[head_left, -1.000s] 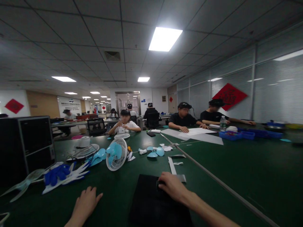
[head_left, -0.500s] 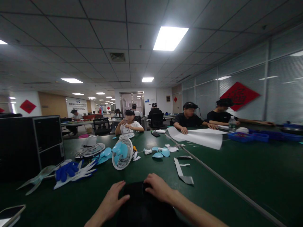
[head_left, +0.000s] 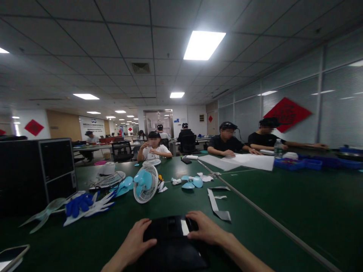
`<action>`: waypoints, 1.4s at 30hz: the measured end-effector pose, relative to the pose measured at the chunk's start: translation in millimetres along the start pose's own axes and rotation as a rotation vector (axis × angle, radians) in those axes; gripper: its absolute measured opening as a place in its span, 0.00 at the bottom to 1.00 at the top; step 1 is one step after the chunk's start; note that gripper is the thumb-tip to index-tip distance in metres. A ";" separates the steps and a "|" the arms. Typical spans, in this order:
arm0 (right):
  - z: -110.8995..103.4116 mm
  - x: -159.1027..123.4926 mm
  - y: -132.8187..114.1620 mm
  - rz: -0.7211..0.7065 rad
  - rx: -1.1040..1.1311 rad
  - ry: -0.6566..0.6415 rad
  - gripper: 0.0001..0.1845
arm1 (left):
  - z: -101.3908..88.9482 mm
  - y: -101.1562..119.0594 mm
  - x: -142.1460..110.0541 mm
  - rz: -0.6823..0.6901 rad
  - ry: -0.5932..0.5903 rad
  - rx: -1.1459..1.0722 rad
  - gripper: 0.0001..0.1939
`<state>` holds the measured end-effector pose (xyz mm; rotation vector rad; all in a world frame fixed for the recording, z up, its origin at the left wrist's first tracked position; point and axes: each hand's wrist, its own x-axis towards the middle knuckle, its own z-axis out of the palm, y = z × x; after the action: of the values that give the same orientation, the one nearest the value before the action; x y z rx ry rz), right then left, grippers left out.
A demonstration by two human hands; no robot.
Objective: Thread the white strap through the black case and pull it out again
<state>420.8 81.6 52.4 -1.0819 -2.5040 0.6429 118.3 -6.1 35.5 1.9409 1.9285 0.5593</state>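
Observation:
A black glossy casing [head_left: 167, 247], its exact kind unclear, lies in front of me at the bottom middle. It has a small raised part at its far edge and a bright white patch near its right side. My left hand [head_left: 138, 238] grips its left edge, thumb on top. On the opposite side, my right hand [head_left: 203, 227] holds the far right corner, with fingers over the edge and thumb beside the white patch. The lower end of the casing fades into shadow, and part of the left fingers is hidden.
Beyond my hands on the green table [head_left: 255, 234] stand a fan head [head_left: 146, 184], light-blue fan blades [head_left: 192, 182] and a bent grey strip [head_left: 215, 204]. Gloves [head_left: 87, 207], a computer tower [head_left: 36, 173] and a phone [head_left: 13, 254] lie left. Co-workers sit across, one handling white sheets [head_left: 249, 160].
The casing has tilted so its top face shows more, with the white patch now visible. My right hand has shifted slightly right. A co-worker's white sheet now lies flatter.

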 end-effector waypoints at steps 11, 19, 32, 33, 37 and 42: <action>-14.2 4.1 7.4 0.090 -0.135 0.213 0.25 | 2.9 -9.3 3.6 -0.012 0.009 0.011 0.42; -45.6 -0.2 56.3 0.437 -0.452 0.331 0.15 | 1.4 -6.7 1.6 0.002 0.011 0.011 0.43; -50.0 -2.6 68.6 0.534 -0.431 0.278 0.09 | 1.2 -10.0 2.0 0.003 0.010 -0.040 0.43; -52.3 -3.3 68.9 0.540 -0.433 0.289 0.09 | 1.9 -11.2 2.5 0.005 0.011 -0.045 0.43; -70.0 -11.5 68.8 0.569 -0.465 0.375 0.11 | 4.1 -16.7 5.5 0.016 0.029 -0.057 0.43; -95.1 -23.5 62.5 0.552 -0.487 0.571 0.14 | 3.3 -17.4 6.3 0.026 0.034 -0.074 0.42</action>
<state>517.8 127.7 96.6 -1.8471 -1.8912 -0.1770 104.9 0.6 24.0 1.9245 1.8780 0.6658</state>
